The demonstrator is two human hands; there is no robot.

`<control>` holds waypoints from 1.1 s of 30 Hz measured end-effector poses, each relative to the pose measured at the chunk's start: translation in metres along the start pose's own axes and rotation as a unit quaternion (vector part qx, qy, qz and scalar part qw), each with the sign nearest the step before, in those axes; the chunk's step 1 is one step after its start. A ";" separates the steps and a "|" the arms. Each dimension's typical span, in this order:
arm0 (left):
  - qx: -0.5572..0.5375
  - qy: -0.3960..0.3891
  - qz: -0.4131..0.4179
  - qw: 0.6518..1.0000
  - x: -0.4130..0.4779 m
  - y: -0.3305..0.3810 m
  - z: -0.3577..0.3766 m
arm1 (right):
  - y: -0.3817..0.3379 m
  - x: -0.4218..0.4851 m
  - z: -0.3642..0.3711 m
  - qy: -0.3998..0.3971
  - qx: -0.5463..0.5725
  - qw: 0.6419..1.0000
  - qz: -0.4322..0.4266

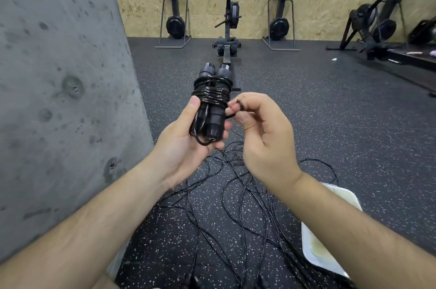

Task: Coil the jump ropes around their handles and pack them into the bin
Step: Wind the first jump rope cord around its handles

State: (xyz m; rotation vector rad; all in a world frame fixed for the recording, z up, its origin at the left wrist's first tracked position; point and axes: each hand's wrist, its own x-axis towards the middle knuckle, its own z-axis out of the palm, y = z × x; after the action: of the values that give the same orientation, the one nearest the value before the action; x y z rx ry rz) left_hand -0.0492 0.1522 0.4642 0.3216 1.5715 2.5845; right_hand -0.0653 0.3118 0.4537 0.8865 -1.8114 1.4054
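Over floor's (pixel 330 112) rope tangle (pixel 236 194), gripping handles (pixel 213 114) in left hand (pixel 186 145) to hold coils (pixel 211 93) tight, pinching loose end (pixel 238 102) with right hand (pixel 266 135), presumably for tucking.

Even, moderately bright light, seemingly from overhead, casts soft shadows. The glossy black coiled rope (pixel 210 94) shows glints. Wide-angle distortion bends the grey concrete pillar (pixel 59 76); the right edge is blurred.

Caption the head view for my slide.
Left hand holds black cord-wrapped jump rope handles; right hand pinches the free cord.
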 end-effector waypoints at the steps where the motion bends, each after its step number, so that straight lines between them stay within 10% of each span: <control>1: 0.004 0.001 0.006 1.000 -0.001 -0.001 0.001 | -0.001 0.000 -0.001 -0.034 -0.023 0.999 -0.021; 9: 0.014 0.021 0.001 1.000 -0.001 -0.004 -0.008 | 0.004 0.001 -0.003 -0.096 -0.160 0.974 -0.129; 13: -0.034 -0.032 -0.006 0.999 -0.004 -0.003 -0.012 | -0.003 0.001 -0.003 -0.083 -0.121 0.989 -0.026; 33: -0.033 -0.042 0.012 0.998 0.002 -0.007 -0.019 | 0.006 0.007 -0.015 -0.090 -0.103 0.990 -0.040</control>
State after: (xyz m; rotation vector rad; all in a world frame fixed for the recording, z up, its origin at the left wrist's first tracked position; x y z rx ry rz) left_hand -0.0560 0.1401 0.4497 0.4400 1.4609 2.5957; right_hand -0.0728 0.3264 0.4590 0.9925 -1.9897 1.0941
